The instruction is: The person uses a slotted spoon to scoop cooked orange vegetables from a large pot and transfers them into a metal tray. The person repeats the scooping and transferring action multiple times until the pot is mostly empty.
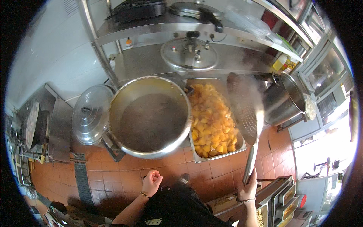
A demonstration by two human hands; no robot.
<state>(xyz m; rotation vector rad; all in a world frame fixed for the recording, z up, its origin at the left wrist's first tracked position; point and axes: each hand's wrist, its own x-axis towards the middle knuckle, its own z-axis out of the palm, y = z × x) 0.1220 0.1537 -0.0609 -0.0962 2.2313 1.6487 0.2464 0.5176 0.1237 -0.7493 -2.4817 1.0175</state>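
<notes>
My right hand [248, 187] grips the metal handle of a perforated skimmer [249, 124], whose blade is raised at the right side of a steel hotel pan [220, 155]. Yellow-orange cubed pieces of food [212, 122] fill much of that pan, under drifting steam. My left hand [152, 181] is held in front of my body with its fingers curled and nothing seen in it. Beyond it stands a large pressure cooker pot [150, 81], lidless, with dark liquid [153, 122] inside. The pot's long handle points toward the lower left.
A pressure cooker lid [188, 54] rests on the steel counter behind. Left of the pot is a domed lid [92, 116]; a tall stockpot [280, 99] stands at the right. A steel shelf [170, 29] spans overhead. Food trays [286, 195] sit low at my right, above the tiled floor [167, 167].
</notes>
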